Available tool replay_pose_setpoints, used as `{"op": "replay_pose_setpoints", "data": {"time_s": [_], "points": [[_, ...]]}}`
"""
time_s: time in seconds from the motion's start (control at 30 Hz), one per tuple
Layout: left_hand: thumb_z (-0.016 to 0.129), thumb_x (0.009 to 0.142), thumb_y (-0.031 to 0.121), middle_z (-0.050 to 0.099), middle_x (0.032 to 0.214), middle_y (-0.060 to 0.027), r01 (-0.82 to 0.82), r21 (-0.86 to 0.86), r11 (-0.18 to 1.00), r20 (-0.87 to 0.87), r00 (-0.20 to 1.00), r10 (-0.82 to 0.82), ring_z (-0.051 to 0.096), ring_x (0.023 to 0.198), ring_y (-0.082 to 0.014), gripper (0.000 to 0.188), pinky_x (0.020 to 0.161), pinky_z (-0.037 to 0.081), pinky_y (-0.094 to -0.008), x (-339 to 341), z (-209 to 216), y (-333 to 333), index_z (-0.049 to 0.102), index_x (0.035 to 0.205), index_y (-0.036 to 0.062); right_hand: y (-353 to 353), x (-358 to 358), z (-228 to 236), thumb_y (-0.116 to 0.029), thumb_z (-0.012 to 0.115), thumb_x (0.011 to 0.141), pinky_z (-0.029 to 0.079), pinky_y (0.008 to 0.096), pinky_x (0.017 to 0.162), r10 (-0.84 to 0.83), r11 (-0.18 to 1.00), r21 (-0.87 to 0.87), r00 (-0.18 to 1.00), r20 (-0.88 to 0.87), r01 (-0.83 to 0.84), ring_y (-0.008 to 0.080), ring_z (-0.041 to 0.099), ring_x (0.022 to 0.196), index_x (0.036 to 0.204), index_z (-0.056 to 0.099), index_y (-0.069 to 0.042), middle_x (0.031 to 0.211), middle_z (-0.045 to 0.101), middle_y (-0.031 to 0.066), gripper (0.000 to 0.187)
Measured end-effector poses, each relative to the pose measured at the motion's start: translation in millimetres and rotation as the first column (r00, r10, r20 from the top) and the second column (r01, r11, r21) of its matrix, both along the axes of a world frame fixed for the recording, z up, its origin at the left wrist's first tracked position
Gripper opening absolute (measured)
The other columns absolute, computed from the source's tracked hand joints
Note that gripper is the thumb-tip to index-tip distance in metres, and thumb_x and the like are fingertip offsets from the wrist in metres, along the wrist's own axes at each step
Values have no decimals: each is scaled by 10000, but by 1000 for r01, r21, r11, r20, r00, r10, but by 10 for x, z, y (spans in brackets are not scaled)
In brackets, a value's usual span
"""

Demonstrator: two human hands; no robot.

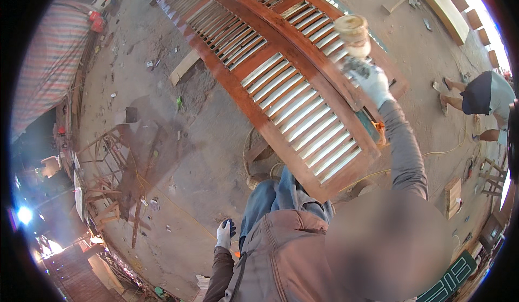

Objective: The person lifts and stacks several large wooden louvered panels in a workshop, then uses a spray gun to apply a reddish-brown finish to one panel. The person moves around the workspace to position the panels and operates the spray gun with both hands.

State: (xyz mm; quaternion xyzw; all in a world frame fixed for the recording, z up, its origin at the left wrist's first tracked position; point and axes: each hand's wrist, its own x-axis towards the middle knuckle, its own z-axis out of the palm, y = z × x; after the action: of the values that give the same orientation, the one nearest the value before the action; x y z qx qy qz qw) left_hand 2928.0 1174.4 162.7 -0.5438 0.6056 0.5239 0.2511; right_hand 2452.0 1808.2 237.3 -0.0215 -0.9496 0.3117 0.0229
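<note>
My right hand (376,86), in a white glove, is closed around a spray gun (357,67) with a stained cream cup (354,34) on top. Motion blurs the gun and hides its nozzle. It is held over the far one of two long louvred wooden shutters. The nearer shutter (251,105) reaches almost to my legs; its far part is darker, glossy red-brown, its near end (324,186) duller and paler. Down by my left thigh hangs my left hand (225,233), gloved in white with dark fingers, loosely open and apparently holding nothing.
A yellow hose (432,153) crosses the dirt floor. Broken wooden frames (108,178) lie at left, near a striped sheet (51,67). Another person (489,96) bends at far right. A thick pale beam (440,7) lies at upper right, and a wooden block (453,196) below it.
</note>
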Motion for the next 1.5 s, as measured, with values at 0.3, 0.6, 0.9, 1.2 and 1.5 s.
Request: {"op": "replay_pose_setpoints", "data": {"time_s": [0.3, 0.6, 0.9, 1.2, 1.5], "points": [[599, 1002, 273, 700, 1019, -44, 74, -11, 997, -61, 995, -75, 665, 813, -176, 257, 674, 528, -327, -250, 49, -17, 655, 1192, 110, -1328, 778, -101, -503, 779, 803, 546, 417, 873, 417, 861, -418, 873, 253, -290, 317, 703, 967, 1191, 714, -139, 1004, 739, 150, 536], [569, 1008, 241, 678, 972, -32, 20, 42, 999, -20, 1000, -19, 653, 757, -166, 231, 628, 529, -317, 142, 50, 66, 644, 1188, 117, 166, 273, 230, -339, 710, 882, 544, 362, 867, 7, 990, -141, 998, 56, 1, 268, 711, 977, 1130, 740, -123, 1066, 741, 115, 331], [605, 993, 231, 667, 885, -26, 21, 99, 995, -22, 1000, -19, 636, 693, -160, 192, 587, 520, -305, 243, -20, 127, 651, 1129, 104, 1154, 68, 238, -456, 657, 881, 554, 445, 830, -253, 851, 419, 946, -203, 318, 370, 688, 928, 1141, 704, -173, 1008, 726, 156, 387], [574, 990, 199, 623, 852, -39, 122, 65, 990, -95, 989, -116, 621, 659, -176, 179, 526, 507, -320, -245, -218, 23, 621, 1121, 86, -319, 1043, 386, -401, 636, 926, 542, 366, 903, 243, 969, -50, 970, 20, -241, 268, 694, 1019, 1226, 704, -220, 1125, 727, 77, 357], [586, 1001, 270, 653, 876, -31, 147, 22, 989, -184, 973, -140, 626, 713, -148, 244, 601, 521, -313, -354, -78, -38, 646, 1145, 82, -986, 1575, 321, -337, 778, 857, 562, 335, 820, 356, 873, -458, 861, 364, -167, 184, 728, 878, 1156, 734, -146, 997, 760, 95, 358]]}}
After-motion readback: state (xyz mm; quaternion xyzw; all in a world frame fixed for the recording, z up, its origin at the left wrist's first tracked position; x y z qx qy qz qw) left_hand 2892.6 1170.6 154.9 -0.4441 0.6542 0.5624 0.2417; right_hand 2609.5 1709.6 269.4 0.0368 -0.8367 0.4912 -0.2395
